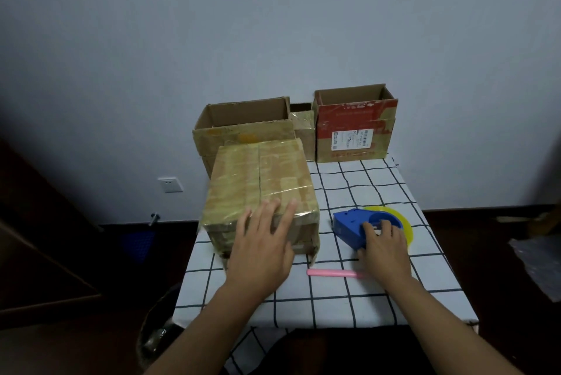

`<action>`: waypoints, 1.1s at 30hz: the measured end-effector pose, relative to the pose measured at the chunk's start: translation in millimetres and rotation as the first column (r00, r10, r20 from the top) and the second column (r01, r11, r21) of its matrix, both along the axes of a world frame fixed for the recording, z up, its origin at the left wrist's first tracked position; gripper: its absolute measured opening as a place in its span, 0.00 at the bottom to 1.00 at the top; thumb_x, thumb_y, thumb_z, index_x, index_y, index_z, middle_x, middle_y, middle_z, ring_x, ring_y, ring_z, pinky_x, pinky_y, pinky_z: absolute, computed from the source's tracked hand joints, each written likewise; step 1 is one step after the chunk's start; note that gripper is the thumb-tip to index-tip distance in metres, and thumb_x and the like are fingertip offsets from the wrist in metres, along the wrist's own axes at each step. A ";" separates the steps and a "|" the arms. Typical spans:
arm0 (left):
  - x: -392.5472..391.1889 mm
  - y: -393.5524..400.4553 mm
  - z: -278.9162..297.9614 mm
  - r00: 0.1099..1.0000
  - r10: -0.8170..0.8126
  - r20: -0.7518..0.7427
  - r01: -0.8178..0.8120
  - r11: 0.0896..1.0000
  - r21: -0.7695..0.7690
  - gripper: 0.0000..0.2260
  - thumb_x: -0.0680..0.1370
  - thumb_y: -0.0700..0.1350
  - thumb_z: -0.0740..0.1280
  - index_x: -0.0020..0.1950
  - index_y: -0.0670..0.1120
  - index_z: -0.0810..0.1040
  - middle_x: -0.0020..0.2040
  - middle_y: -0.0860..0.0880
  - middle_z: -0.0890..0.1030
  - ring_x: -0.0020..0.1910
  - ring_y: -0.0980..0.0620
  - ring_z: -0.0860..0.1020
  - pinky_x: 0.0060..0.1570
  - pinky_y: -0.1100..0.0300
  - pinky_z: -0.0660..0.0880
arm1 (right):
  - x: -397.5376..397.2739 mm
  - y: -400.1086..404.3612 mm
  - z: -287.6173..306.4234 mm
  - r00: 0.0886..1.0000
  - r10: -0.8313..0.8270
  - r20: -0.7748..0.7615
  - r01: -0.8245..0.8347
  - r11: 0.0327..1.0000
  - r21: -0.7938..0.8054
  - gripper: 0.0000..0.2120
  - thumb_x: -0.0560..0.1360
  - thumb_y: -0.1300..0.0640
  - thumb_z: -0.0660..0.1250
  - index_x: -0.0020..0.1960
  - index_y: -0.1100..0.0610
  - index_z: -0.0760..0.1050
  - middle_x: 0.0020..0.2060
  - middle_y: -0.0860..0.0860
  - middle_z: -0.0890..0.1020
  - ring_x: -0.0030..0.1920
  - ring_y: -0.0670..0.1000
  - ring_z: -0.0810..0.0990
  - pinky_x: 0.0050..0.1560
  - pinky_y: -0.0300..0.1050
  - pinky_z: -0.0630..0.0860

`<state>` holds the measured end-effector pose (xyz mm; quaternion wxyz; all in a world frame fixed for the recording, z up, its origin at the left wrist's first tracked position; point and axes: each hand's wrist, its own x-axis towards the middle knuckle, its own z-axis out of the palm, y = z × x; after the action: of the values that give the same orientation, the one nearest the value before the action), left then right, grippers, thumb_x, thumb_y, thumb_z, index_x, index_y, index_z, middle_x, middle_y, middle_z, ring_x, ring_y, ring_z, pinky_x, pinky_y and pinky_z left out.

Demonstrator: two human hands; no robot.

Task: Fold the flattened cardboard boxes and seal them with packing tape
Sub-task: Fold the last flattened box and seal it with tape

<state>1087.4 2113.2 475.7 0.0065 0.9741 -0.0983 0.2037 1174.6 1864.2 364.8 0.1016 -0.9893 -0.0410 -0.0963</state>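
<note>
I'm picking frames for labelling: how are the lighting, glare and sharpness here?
Head view: dim, bluish light with dark vignetted corners; wide-angle bending at the edges; glossy glare on the taped brown cardboard box under the left hand; that box's left edge is slightly motion-blurred; the blue tape dispenser and right hand look reasonably sharp.

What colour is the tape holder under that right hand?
Blue, with a yellow tape roll in it; the tape dispenser shows clearly in the head view.
</note>
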 end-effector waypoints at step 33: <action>8.6 85.3 -17.9 0.969 0.131 0.211 -0.003 0.854 -0.520 0.21 0.75 0.59 0.63 0.58 0.46 0.82 0.59 0.51 0.81 0.61 0.50 0.73 0.58 0.60 0.69 | -28.1 91.2 102.7 0.848 0.368 0.383 -0.470 0.856 0.218 0.17 0.72 0.45 0.71 0.53 0.56 0.79 0.55 0.50 0.79 0.57 0.55 0.73 0.42 0.48 0.77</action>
<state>1096.0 2198.5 457.7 0.2482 0.9078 -0.0061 0.3380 1146.6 1955.4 467.5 0.2627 -0.8980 -0.2593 -0.2394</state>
